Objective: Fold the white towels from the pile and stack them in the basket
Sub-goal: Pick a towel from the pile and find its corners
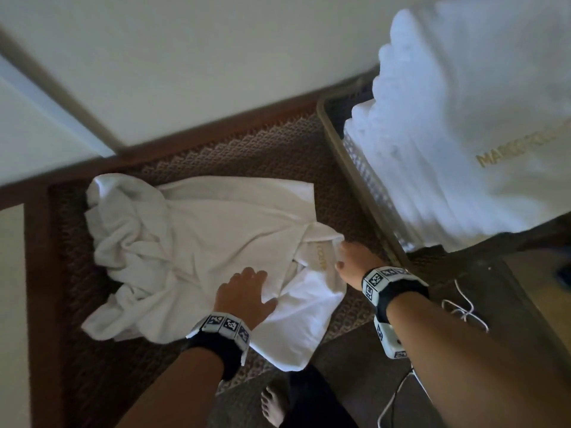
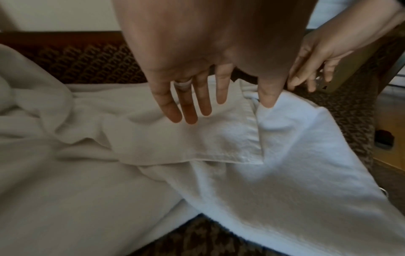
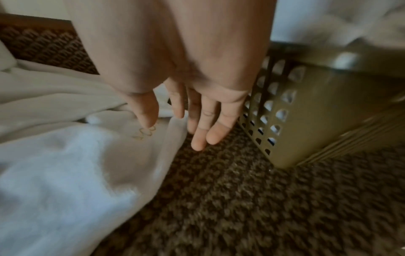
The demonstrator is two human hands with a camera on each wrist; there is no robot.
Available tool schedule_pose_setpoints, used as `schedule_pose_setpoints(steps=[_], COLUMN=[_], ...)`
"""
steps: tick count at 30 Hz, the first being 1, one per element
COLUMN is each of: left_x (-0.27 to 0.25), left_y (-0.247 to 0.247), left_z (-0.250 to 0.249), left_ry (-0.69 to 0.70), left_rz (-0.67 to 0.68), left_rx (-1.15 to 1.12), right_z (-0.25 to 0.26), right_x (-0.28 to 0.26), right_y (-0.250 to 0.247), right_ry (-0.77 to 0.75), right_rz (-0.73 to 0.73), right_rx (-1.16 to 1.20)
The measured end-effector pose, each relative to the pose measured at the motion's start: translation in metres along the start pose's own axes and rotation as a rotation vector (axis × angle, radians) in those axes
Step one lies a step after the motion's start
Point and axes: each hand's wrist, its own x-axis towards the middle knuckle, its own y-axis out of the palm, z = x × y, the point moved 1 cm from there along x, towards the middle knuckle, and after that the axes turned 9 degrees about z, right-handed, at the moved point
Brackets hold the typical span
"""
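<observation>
A pile of white towels [image 1: 173, 248] lies crumpled on the brown patterned carpet. My left hand [image 1: 247, 288] hovers over the pile's near part, fingers straight and spread [image 2: 197, 97], holding nothing. My right hand [image 1: 349, 257] is at the pile's right edge, by a towel corner with gold lettering [image 3: 145, 133]; its fingers are straight and relaxed [image 3: 197, 124], thumb close to the cloth, gripping nothing. To the right stands the tan perforated basket [image 1: 364, 193] [image 3: 306, 121], filled with a tall stack of folded white towels [image 1: 463, 134].
Brown carpet [image 3: 241, 199] runs between the pile and the basket. A white wall [image 1: 185, 57] with dark wood baseboard stands behind. White cables [image 1: 463, 310] lie on the floor at right, and my bare foot [image 1: 272, 406] is near the bottom.
</observation>
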Motion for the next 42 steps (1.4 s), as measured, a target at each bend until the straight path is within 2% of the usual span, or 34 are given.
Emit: schedule_pose_setpoints(steps=[3,6,8,11,14,16,18,24,29,32,38,40,42], left_x=[0.018,0.027,0.031,0.029,0.016,0.002,-0.019,-0.13,-0.276,-0.365,-0.506,-0.532,-0.544], left_y=[0.003,0.004,0.002,-0.014,-0.046,-0.072,-0.097,-0.165,-0.208,-0.222,-0.226,-0.217,-0.206], left_z=[-0.013,-0.019,-0.014,0.004,0.021,0.031,0.041,0.088,0.147,0.184,0.261,0.275,0.278], left_ry=[-0.043,-0.036,-0.021,-0.045,-0.059,-0.027,-0.001,0.109,0.181,0.205,0.086,-0.017,-0.125], left_rz=[0.025,-0.022,-0.041,-0.055,-0.187,-0.281,-0.347,-0.656,-0.941,-1.107,-1.384,-1.403,-1.365], left_rx=[0.04,0.126,0.1,-0.268,-0.653,-0.753,-0.762,-0.595,-0.47,-0.429,-0.522,-0.539,-0.53], right_z=[-0.005,-0.006,-0.007,-0.003,0.007,0.018,0.028,0.074,0.137,0.167,0.204,0.23,0.265], right_x=[0.027,0.04,0.044,0.045,0.039,0.022,0.001,-0.104,-0.213,-0.269,-0.36,-0.394,-0.432], right_y=[0.001,0.002,0.002,0.0,-0.005,-0.019,-0.033,-0.073,-0.087,-0.088,-0.098,-0.108,-0.119], right_ry=[0.016,0.072,0.1,0.083,0.034,0.03,-0.004,-0.181,-0.344,-0.388,-0.451,-0.561,-0.723], right_rz=[-0.028,-0.071,-0.097,-0.079,-0.072,-0.128,-0.208,-0.438,-0.534,-0.605,-0.782,-0.878,-0.944], right_rx=[0.09,0.217,0.358,0.432,0.347,0.321,0.293,0.41,0.294,0.293,0.355,0.391,0.347])
